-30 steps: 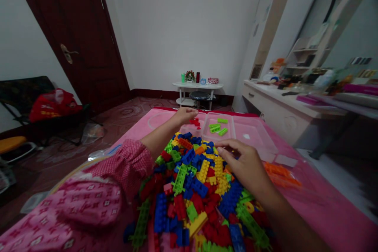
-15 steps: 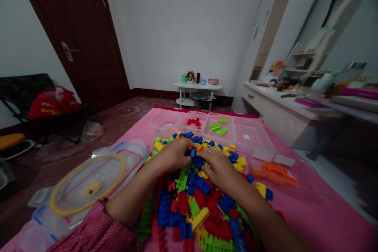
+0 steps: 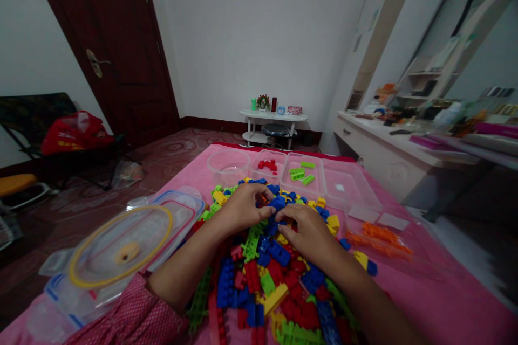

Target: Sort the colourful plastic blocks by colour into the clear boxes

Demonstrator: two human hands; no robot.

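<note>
Back from the far tubs comes the left hand (image 3: 246, 207), out by the red pieces a second ago, and now it meets the right hand (image 3: 309, 229) over the heap! Between their fingertips sits a blue brick (image 3: 278, 203), up at the far part of the pile and outside every tub. Both hands are half-curled right at it; whether either truly pinches it, I can't tell. Fingers crowd the view, but its long axis seems to run slantwise from one hand toward the other, and which way its ends face stays hidden. Under and nearer than that spreads the mixed pile (image 3: 275, 269), blue, red, yellow and green all jumbled, long pieces pointing every which way, and that's the bulk of what is left. Past it, only small groups stand apart by colour: red bricks (image 3: 267, 166) in one clear tub, a few green bricks (image 3: 297, 174) in the next, orange bricks (image 3: 380, 240) off to the right. Early going, I'd judge! Out at the left, clear lids (image 3: 121, 248) lie stacked on the pink surface (image 3: 457, 285).
</note>
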